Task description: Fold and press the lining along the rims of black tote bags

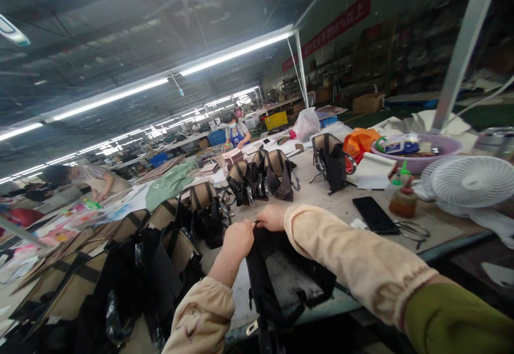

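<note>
Factory hall, long grey table (321, 196) lined with upright tan-and-black striped bags (277, 169). Person's left hand (239, 239) and right hand (273, 217) sit side by side, each grip pinched shut on the black fabric bag (281, 279) at its top edge, probably to keep it taut. It lies at the near table edge. Purple plastic basin (453, 145) holds small supplies (401, 145).

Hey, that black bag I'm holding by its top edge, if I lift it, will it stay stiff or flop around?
Probably floppy: the black bag sags and creases over the table edge, below where the left hand and right hand pinch its top. It looks like thin fabric, so likely light for its size. Soft cloth like that seems unlikely to roll or tip.
</note>
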